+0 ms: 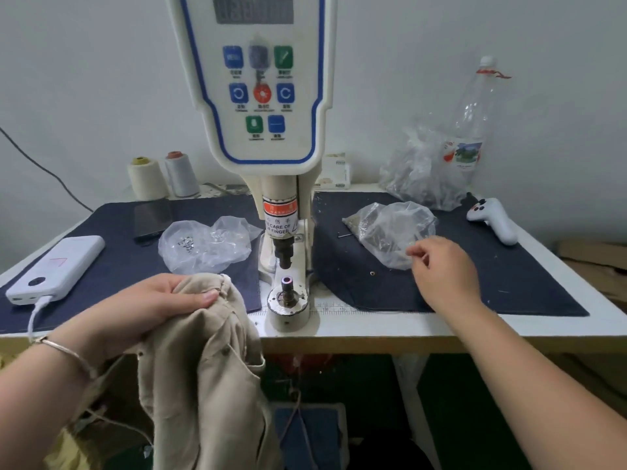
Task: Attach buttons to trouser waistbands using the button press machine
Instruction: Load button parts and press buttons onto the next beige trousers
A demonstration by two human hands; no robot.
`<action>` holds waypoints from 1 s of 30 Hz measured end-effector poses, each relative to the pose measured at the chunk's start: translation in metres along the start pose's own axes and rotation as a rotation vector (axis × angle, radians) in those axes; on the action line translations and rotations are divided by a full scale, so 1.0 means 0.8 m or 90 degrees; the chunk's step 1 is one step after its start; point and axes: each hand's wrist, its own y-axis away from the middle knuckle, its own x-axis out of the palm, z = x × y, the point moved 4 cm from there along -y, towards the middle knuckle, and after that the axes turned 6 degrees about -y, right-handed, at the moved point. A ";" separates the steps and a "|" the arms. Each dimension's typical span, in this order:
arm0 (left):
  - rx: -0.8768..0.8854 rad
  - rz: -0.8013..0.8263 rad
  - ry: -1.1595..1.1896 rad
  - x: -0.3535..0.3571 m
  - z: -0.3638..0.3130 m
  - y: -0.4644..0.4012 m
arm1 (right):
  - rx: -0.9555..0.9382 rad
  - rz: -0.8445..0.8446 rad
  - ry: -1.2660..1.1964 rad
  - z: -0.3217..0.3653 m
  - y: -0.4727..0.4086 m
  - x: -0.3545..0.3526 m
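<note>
Now my left hand [163, 300] grips the beige trousers [210, 361] near-left of the press die [287, 281]; my right hand [441, 266], fingers curled, reaches the right button bag [390, 228]. I'd pinch one button only.

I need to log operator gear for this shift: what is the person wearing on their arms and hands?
Both forearms are bare with no sleeves in view, and neither hand wears a glove. The left hand has a thin metal bracelet round its wrist. The right hand and its wrist show no ring, watch or band. No markings or tape show on either arm.
</note>
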 end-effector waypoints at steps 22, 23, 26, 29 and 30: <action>-0.170 -0.052 -0.006 -0.020 0.041 -0.060 | -0.105 0.185 0.008 0.003 -0.020 0.077; -0.167 -0.054 -0.007 -0.019 0.041 -0.060 | -0.104 0.174 -0.001 0.002 -0.019 0.077; -0.160 -0.067 -0.004 -0.018 0.040 -0.059 | -0.099 0.149 -0.019 0.000 -0.015 0.078; -0.161 -0.072 -0.002 -0.018 0.042 -0.059 | -0.086 0.166 -0.018 0.001 -0.015 0.079; -0.160 -0.073 0.002 -0.018 0.042 -0.058 | -0.084 0.175 -0.014 0.002 -0.015 0.079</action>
